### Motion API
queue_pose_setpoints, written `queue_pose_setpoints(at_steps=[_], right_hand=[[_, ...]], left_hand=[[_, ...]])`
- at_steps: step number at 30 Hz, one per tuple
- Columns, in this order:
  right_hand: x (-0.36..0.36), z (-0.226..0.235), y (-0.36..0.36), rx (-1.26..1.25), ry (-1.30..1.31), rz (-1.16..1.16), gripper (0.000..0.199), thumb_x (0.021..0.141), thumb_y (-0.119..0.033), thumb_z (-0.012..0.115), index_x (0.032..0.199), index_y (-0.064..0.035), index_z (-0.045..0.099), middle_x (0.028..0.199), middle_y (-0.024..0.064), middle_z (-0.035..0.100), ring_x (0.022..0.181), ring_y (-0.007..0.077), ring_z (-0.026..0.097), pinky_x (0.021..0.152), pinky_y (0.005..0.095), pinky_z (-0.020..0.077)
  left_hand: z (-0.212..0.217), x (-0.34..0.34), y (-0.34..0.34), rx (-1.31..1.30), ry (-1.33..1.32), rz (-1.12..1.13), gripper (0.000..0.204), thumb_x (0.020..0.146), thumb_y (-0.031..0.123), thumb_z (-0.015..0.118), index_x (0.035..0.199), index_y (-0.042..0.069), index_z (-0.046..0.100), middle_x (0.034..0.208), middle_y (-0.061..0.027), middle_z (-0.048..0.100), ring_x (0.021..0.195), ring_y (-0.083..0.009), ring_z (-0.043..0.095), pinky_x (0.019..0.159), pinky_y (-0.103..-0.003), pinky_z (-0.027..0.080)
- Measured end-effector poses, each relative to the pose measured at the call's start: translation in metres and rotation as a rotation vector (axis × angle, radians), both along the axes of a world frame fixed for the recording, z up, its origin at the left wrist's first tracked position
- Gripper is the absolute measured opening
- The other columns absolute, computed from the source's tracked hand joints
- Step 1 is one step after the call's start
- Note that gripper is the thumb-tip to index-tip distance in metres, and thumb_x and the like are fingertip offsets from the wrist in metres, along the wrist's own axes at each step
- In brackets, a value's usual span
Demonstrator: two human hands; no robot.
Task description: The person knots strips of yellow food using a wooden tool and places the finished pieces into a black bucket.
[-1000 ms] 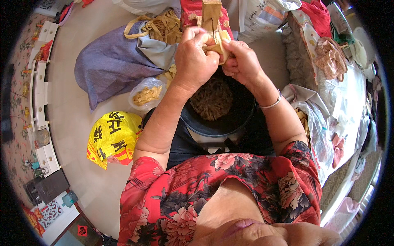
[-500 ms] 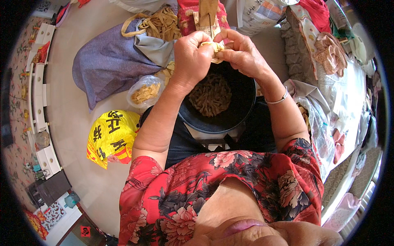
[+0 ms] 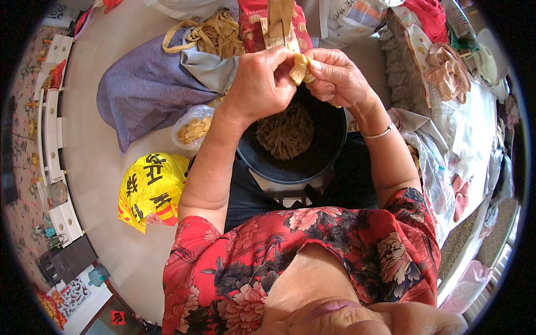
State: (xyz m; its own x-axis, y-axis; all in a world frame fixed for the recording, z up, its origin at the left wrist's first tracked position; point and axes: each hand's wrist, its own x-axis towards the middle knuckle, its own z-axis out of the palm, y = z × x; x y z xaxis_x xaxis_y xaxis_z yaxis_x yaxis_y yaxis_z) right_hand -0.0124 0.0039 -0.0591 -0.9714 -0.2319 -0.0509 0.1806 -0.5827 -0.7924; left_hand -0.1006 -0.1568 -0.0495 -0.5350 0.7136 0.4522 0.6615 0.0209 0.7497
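A pale yellow folded strip [image 3: 299, 68] is pinched between my two hands above a black basin [image 3: 329, 148]. My left hand [image 3: 259, 84] is closed on its left side, thumb and forefinger together. On the other side my right hand [image 3: 339, 78] grips it with thumb and fingers, and a bit of the strip shows below the curled fingers. Brown, knotted-looking pieces [image 3: 286, 133] lie heaped in the basin. Just beyond my hands stands an upright wooden piece [image 3: 280, 22] with a thin dark slit or blade, against a red patterned cushion [image 3: 252, 19].
Left of the basin lies a blue-grey cloth bag [image 3: 142, 81] with long tan strips [image 3: 220, 36] at its mouth. Nearer are a clear plastic bag of yellowish pieces [image 3: 194, 129] and a yellow plastic bag [image 3: 151, 190]. A clear bag [image 3: 432, 173] sits beside my right arm.
My hands have shifted slightly toward the right and turned. The yellow strip now shows as a thicker folded bunch between my fingertips.
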Motion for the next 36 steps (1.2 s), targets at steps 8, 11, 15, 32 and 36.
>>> queue_pose_setpoints(at_steps=[8, 11, 15, 32, 36], right_hand=[[-0.003, -0.006, -0.006, 0.378, -0.045, -0.158, 0.02, 0.091, -0.027, 0.052, 0.089, -0.008, 0.057, 0.057, -0.0079, 0.036, 0.047, 0.0013, 0.03, 0.04, 0.0179, 0.0208], [-0.003, -0.002, -0.008, 0.441, -0.008, -0.27, 0.025, 0.089, -0.031, 0.054, 0.091, -0.006, 0.059, 0.056, -0.0077, 0.037, 0.047, 0.0021, 0.031, 0.04, 0.0187, 0.0232], [0.008, 0.016, 0.021, 0.653, 0.198, -0.235, 0.022, 0.083, -0.024, 0.062, 0.078, -0.0027, 0.064, 0.056, -0.005, 0.048, 0.048, 0.0026, 0.039, 0.042, 0.0193, 0.0282], [0.005, -0.001, 0.007, 0.874, 0.146, -0.169, 0.017, 0.082, -0.014, 0.064, 0.076, 0.0027, 0.064, 0.063, -0.0024, 0.056, 0.061, 0.0042, 0.048, 0.055, 0.022, 0.0405], [0.008, -0.002, 0.018, 1.031, 0.14, -0.167, 0.015, 0.08, -0.012, 0.063, 0.077, 0.0029, 0.063, 0.06, 0.0011, 0.055, 0.06, 0.0054, 0.047, 0.055, 0.0243, 0.041]], left_hand=[[-0.004, -0.005, -0.003, -0.07, -0.382, -0.109, 0.024, 0.076, 0.021, 0.068, 0.067, 0.0, 0.062, 0.052, -0.0066, 0.054, 0.044, -0.0161, 0.052, 0.043, -0.028, 0.039], [0.005, -0.007, -0.01, -0.006, -0.951, -0.306, 0.024, 0.08, 0.016, 0.063, 0.061, 0.003, 0.058, 0.049, 0.0032, 0.046, 0.037, -0.0041, 0.038, 0.035, -0.02, 0.03], [0.01, -0.007, -0.023, 0.289, -1.303, -0.432, 0.025, 0.079, 0.01, 0.059, 0.055, 0.006, 0.051, 0.045, 0.0043, 0.037, 0.033, -0.0028, 0.03, 0.032, -0.018, 0.026], [-0.021, 0.0, -0.014, -0.409, -0.076, -0.262, 0.022, 0.084, 0.021, 0.057, 0.091, 0.0, 0.055, 0.069, -0.0089, 0.056, 0.063, -0.022, 0.056, 0.059, -0.032, 0.045], [-0.011, -0.018, -0.024, -0.608, -0.615, -0.464, 0.021, 0.089, 0.022, 0.052, 0.086, 0.001, 0.055, 0.062, -0.0006, 0.05, 0.053, -0.007, 0.047, 0.049, -0.024, 0.04]])
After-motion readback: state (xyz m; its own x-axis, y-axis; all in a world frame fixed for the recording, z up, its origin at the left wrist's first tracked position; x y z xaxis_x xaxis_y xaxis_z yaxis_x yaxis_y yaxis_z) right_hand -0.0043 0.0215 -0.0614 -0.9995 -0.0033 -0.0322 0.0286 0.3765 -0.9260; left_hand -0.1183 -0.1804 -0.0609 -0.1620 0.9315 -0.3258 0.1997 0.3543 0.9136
